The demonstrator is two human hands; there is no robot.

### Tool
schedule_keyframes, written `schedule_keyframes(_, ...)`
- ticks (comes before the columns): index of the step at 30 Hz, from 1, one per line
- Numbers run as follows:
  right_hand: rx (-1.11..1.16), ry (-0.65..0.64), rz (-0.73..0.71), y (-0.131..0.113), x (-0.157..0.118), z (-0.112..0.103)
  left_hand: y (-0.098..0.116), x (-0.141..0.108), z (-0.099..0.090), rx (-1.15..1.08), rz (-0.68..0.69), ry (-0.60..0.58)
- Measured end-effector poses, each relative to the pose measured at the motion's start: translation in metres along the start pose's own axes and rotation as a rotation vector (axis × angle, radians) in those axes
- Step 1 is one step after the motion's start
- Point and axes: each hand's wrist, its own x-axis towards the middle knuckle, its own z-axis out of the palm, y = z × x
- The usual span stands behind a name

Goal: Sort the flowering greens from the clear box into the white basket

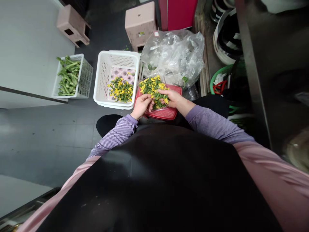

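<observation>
A pile of green stems with yellow flowers lies on plastic over a red lid-like tray in front of me. My left hand is at the pile's near left edge, its fingers pinched together; whatever they hold is too small to make out. On the right side of the pile, my right hand is curled around some of the flowering stems, with the thumb on top. Left of the pile stands a white perforated basket, holding more yellow-flowered stems at its near right part.
Crumpled clear plastic bags lie beyond the tray. A small white basket of green stalks stands at the left. Two pink stools are at the back. A green tub and a metal counter edge flank the right.
</observation>
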Motion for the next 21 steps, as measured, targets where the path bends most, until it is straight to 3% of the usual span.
schedule_keyframes(6, -0.052, -0.020, -0.004, 0.000, -0.004, 0.002, 0.001, 0.002, 0.006, 0.032, 0.067, 0.016)
schedule_keyframes(13, -0.074, -0.124, 0.016, 0.003, 0.000, -0.002, -0.001, 0.009, 0.002, 0.032, 0.169, 0.143)
schedule_keyframes(17, -0.092, -0.026, -0.021, 0.003, 0.000, -0.002, 0.011, 0.014, -0.011, 0.195, 0.169, 0.052)
schedule_keyframes(21, -0.125, -0.039, -0.032, 0.006, -0.001, 0.000, 0.016, 0.018, -0.010, 0.331, 0.176, -0.080)
